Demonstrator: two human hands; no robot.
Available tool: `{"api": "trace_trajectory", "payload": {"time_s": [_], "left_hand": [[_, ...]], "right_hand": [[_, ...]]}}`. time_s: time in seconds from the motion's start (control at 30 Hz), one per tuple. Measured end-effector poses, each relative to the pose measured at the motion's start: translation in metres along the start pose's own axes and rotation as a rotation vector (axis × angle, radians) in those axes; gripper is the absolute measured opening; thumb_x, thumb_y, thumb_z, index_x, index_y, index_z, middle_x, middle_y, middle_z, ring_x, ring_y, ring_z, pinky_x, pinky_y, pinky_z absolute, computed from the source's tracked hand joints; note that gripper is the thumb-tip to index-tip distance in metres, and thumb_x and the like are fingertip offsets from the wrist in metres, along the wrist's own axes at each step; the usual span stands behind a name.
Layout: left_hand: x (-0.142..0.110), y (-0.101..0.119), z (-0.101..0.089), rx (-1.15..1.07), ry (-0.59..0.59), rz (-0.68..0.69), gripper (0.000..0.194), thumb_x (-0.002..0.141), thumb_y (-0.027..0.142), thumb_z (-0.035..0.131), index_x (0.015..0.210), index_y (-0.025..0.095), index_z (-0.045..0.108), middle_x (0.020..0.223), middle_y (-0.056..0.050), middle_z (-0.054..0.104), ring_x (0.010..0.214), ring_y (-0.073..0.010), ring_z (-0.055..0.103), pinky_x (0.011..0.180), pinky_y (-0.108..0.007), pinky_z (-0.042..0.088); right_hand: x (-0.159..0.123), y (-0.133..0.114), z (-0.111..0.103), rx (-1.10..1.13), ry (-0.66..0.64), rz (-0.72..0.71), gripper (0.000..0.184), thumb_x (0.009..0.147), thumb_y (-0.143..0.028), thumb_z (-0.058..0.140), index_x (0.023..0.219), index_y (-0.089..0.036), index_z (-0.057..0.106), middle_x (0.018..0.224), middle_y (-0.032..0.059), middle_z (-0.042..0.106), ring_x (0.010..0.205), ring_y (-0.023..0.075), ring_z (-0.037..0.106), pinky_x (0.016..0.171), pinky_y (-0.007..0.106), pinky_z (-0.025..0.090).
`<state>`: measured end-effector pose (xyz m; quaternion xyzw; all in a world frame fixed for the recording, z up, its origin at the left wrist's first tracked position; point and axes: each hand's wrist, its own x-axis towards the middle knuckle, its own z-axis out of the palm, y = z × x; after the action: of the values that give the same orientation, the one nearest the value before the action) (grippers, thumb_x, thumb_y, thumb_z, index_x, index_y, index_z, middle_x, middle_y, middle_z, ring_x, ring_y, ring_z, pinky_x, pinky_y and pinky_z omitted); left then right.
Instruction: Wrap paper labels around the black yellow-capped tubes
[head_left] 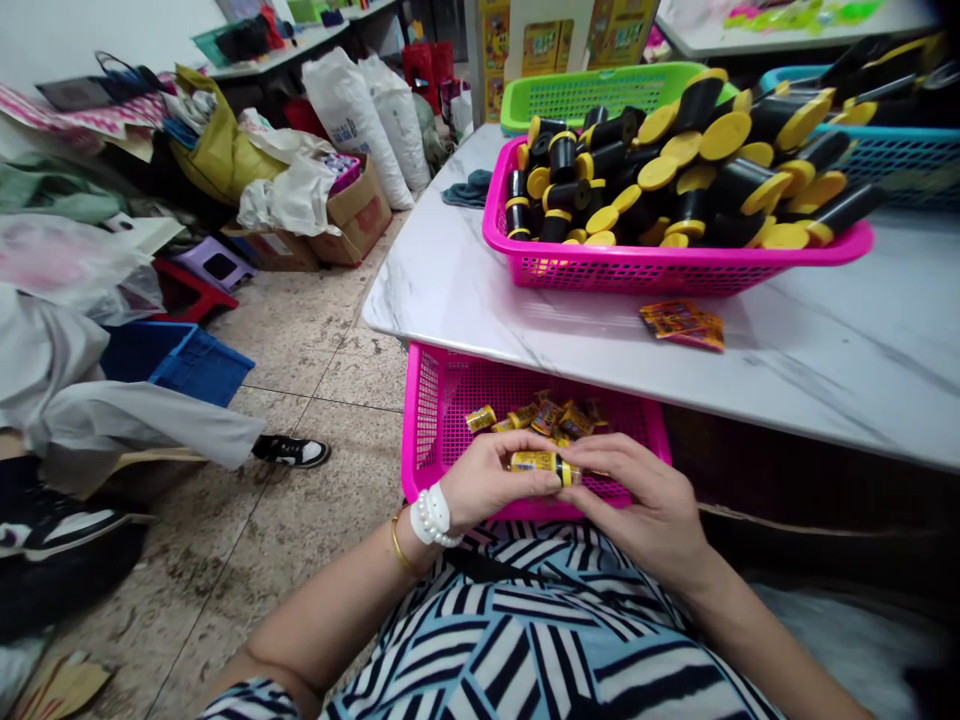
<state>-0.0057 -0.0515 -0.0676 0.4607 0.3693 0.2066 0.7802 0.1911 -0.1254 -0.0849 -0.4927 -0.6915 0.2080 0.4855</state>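
Between my two hands, above the lower basket, lies a small cylinder with a yellow printed label [534, 461] and a black and yellow right end. My left hand [480, 487] grips its left part, thumb in front and fingers behind. The fingers of my right hand [651, 508] close round the right end. Below them, the lower pink basket [422, 425] contains several small labelled cylinders [546, 412]. On the table, the upper pink basket [637, 262] is heaped with black spools with yellow ends [675, 150]. Printed labels [684, 324] lie in front of it.
The marble-patterned table [450, 280] has its edge just beyond my hands. Behind stand a green basket [600, 90] and a blue basket [915, 160]. A grey cloth [469, 189] lies near the corner. At left are another person's leg [172, 420] and a blue crate [180, 360].
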Motion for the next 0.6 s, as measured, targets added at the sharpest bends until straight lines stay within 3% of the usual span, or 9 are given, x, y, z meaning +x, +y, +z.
{"api": "trace_trajectory", "payload": {"time_s": [0.1,0.17,0.4,0.5,0.6], "left_hand": [[0.002,-0.008,-0.005,-0.081,-0.013,-0.067,0.047,0.073,0.044,0.085,0.106,0.013,0.071,0.078,-0.004,0.072,0.059,-0.0118,0.063,0.061,-0.025,0.048],[0.002,-0.013,-0.006,-0.118,0.015,-0.069,0.045,0.071,0.042,0.087,0.102,0.013,0.07,0.078,-0.004,0.072,0.059,-0.0112,0.063,0.061,-0.024,0.048],[0.0,-0.003,0.012,-0.078,0.032,0.094,0.03,0.071,0.024,0.088,0.097,0.016,0.076,0.097,-0.007,0.075,0.086,-0.0162,0.067,0.082,-0.027,0.05],[-0.002,-0.001,0.015,0.035,0.042,0.19,0.028,0.074,0.022,0.085,0.1,0.018,0.078,0.099,-0.007,0.075,0.093,-0.0194,0.067,0.088,-0.03,0.049],[-0.004,-0.002,0.014,0.206,0.052,0.278,0.028,0.077,0.023,0.082,0.105,0.02,0.079,0.103,-0.008,0.075,0.097,-0.0215,0.067,0.092,-0.031,0.047]], "right_hand": [[-0.003,0.002,-0.001,-0.017,0.033,0.005,0.032,0.084,-0.016,0.076,0.114,-0.027,0.073,0.106,0.0075,0.073,0.097,0.0209,0.072,0.087,0.036,0.062],[-0.005,0.002,0.0,-0.005,0.041,0.022,0.032,0.084,-0.017,0.075,0.114,-0.028,0.074,0.107,0.0079,0.073,0.096,0.0213,0.072,0.086,0.036,0.062],[-0.005,-0.009,0.0,-0.008,0.116,0.033,0.032,0.081,-0.016,0.079,0.109,-0.028,0.078,0.1,0.0065,0.078,0.086,0.0208,0.075,0.08,0.035,0.065],[-0.006,-0.017,-0.002,0.043,0.153,0.141,0.025,0.078,-0.02,0.083,0.102,-0.027,0.08,0.092,0.0056,0.078,0.078,0.02,0.074,0.073,0.033,0.065],[-0.008,-0.021,0.0,0.184,0.188,0.336,0.023,0.074,-0.025,0.086,0.097,-0.026,0.081,0.086,0.0036,0.076,0.072,0.0179,0.073,0.065,0.028,0.065]]}}
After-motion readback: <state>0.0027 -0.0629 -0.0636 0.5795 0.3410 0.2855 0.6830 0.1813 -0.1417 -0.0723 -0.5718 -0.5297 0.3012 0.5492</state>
